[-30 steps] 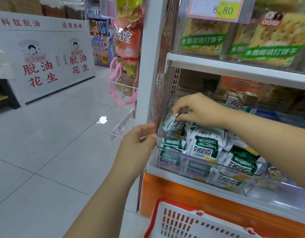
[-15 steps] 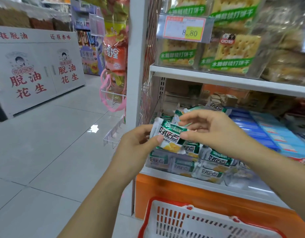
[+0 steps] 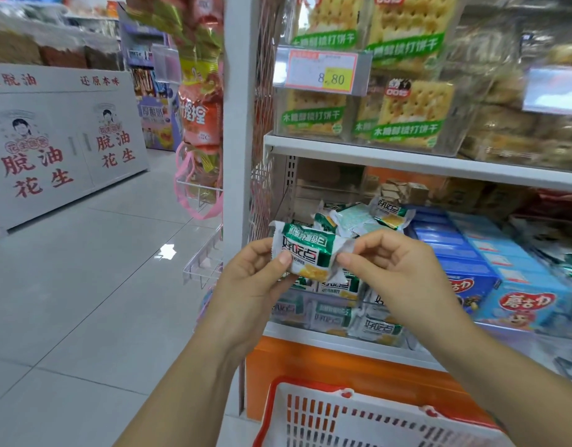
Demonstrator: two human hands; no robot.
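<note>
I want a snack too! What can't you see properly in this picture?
Head view:
1. The white basket: its inside is cut off by the bottom edge.
2. The green packet: its edges are partly covered by the left hand and right hand.
3. The price tag: print beside 8.80 is blurred.

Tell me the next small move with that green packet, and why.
Probably lower the green packet into the basket. The left hand and right hand pinch its two ends, holding it out in front of the shelf, and the basket sits open just below them.
</note>
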